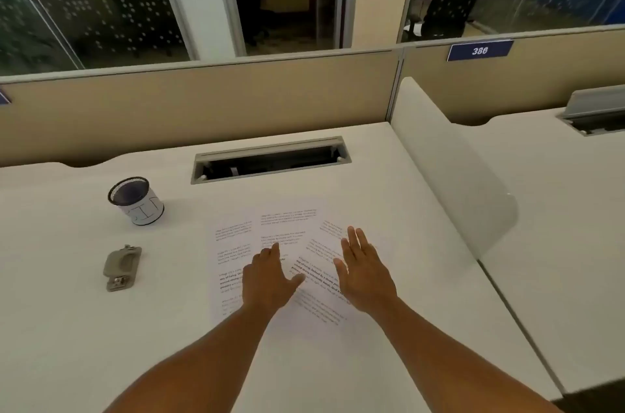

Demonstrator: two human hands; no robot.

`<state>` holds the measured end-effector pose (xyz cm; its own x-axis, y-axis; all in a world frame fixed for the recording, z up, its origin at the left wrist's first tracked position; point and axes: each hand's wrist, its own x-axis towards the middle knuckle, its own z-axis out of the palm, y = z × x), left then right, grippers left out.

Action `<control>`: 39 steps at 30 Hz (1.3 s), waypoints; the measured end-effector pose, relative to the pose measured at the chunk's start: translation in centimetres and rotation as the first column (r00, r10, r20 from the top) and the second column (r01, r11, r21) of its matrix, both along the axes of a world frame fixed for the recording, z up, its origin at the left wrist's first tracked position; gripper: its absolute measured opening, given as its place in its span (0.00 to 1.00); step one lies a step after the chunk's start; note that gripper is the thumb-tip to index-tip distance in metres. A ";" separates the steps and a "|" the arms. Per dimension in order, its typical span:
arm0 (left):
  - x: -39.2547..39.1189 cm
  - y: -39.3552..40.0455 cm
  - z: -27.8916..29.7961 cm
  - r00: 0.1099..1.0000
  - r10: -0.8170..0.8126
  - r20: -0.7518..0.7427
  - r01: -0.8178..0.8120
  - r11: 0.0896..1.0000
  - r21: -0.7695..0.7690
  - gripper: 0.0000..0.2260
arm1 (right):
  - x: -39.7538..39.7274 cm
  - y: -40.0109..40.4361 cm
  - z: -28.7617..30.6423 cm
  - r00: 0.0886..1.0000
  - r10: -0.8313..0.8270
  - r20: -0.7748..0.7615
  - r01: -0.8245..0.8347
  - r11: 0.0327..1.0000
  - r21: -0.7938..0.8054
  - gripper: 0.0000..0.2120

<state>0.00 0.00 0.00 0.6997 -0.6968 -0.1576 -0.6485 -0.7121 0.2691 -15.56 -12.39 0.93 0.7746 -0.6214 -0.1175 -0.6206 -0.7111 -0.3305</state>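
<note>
A: Near edge first. Left hand (267,277) is over the printed sheets (287,224), fingers loose, thumb out, gripping nothing. Right hand (363,274) is at its 3 o'clock, palm down, fingers straight and spread, also holding nothing.

B: Sheets where?

A: Mid-desk (101,328), fanned and overlapping, under and just beyond both hands. Cannot tell whether the palms touch them.

B: Risk?

A: This looks like gathering. On a slick top, an uneven push could make the upper sheet skate, fold a corner or shuffle the order. Shoved toward 12 o'clock, a sheet might slip into the open cable slot (270,158).

B: Anything else?

A: The stapler (121,268) is at 9 o'clock and the mesh cup (137,201) at 10, both well apart. Only a wide left sweep would knock them.
</note>
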 end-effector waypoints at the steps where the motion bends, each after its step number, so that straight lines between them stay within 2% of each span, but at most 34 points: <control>1: -0.1 0.0 -0.2 1.000 0.013 -0.023 -0.012 0.999 0.036 0.44 | -0.2 0.0 -0.3 1.000 0.002 -0.017 -0.001 1.000 0.026 0.46; 6: -0.8 0.3 -1.4 0.990 0.072 -0.118 -0.060 0.993 0.105 0.50 | -1.5 0.4 -2.4 0.984 0.031 -0.174 -0.021 0.998 0.060 0.43; 8: -0.8 0.4 -2.0 0.985 0.088 -0.150 -0.071 0.991 0.115 0.53 | -1.8 0.5 -3.0 0.972 0.036 -0.234 -0.015 0.996 0.091 0.32; 10: -0.8 0.5 -2.3 0.980 0.102 -0.173 -0.081 0.989 0.121 0.54 | -2.1 0.3 -3.6 0.966 0.038 -0.256 -0.005 0.992 0.130 0.27; 14: -0.7 0.6 -2.8 0.984 0.088 -0.156 -0.064 0.986 0.152 0.52 | -2.4 -0.1 -4.3 0.962 0.024 -0.272 0.032 0.979 0.201 0.26; 18: -0.7 0.5 -2.9 0.979 0.123 -0.161 -0.101 0.985 0.141 0.52 | -2.3 -0.4 -4.9 0.961 0.019 -0.275 0.037 0.979 0.198 0.25; 26: -0.5 -0.1 -3.1 0.933 0.197 -0.301 -0.181 0.980 0.078 0.50 | -1.7 -1.0 -4.7 0.963 0.000 -0.268 0.054 0.980 0.194 0.23; 29: -0.3 -0.3 -2.8 0.936 0.197 -0.292 -0.168 0.978 0.122 0.42 | -1.7 -1.2 -4.5 0.963 -0.002 -0.271 0.061 0.976 0.209 0.21; 32: 0.0 -0.5 -2.8 0.924 0.194 -0.329 -0.174 0.981 0.088 0.25 | -1.6 -1.3 -4.3 0.967 -0.021 -0.254 0.082 0.970 0.230 0.19; 34: 0.3 -0.5 -2.8 0.866 0.217 -0.450 -0.245 0.969 -0.004 0.17 | -1.4 -1.3 -4.2 0.973 -0.062 -0.222 0.116 0.963 0.242 0.20; 36: 0.5 -0.5 -2.8 0.792 0.224 -0.567 -0.322 0.944 -0.078 0.15 | -1.3 -1.3 -4.2 0.976 -0.147 -0.160 0.184 0.949 0.255 0.22; 39: 1.0 -0.1 -2.8 0.724 0.184 -0.665 -0.389 0.905 -0.173 0.11 | -0.7 -1.4 -4.1 0.945 -0.326 -0.023 0.321 0.915 0.242 0.21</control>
